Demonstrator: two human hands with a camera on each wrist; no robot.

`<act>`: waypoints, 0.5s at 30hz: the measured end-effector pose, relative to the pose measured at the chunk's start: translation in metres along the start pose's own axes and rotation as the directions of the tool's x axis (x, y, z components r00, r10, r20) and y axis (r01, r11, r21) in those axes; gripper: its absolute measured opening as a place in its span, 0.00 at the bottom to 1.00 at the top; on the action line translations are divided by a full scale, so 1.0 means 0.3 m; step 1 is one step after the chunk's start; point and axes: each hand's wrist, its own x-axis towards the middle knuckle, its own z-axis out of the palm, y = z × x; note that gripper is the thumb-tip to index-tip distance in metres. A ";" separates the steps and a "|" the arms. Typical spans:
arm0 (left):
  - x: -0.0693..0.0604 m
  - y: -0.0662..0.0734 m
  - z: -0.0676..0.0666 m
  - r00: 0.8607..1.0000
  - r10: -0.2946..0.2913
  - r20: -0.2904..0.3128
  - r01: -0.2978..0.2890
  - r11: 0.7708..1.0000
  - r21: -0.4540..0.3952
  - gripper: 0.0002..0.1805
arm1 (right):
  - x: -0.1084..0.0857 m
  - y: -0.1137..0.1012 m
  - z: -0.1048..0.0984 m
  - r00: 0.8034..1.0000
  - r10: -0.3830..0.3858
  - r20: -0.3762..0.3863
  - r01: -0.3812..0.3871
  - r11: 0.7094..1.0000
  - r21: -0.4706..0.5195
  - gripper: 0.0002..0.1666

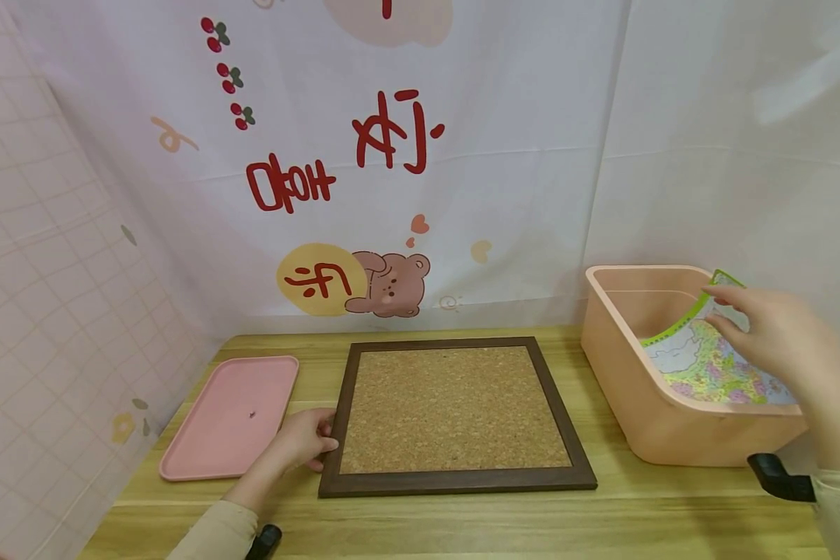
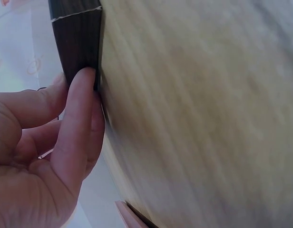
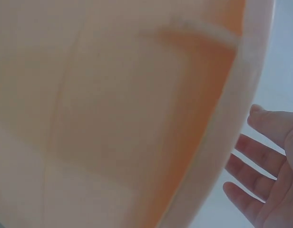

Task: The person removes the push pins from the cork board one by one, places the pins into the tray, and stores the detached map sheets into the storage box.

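Note:
A cork board with a dark brown frame lies flat on the wooden table. My left hand is at the left side of the frame. In the left wrist view, the thumb and fingers of that hand pinch the dark frame edge. On the right, a colourful map sheet with a green border sits in a peach plastic bin. My right hand is over the bin, by the map's upper edge. In the right wrist view, its fingers are spread beside the bin's rim, holding nothing.
A pink tray with a small dark spot on it lies left of the board. White printed cloth hangs behind the wooden table, and a checked cloth hangs on the left side.

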 end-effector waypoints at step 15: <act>-0.007 0.013 -0.002 0.998 0.058 -0.017 -0.056 0.991 0.120 0.27 | 0.004 -0.144 0.036 0.994 -0.099 -0.035 0.102 0.989 0.102 0.29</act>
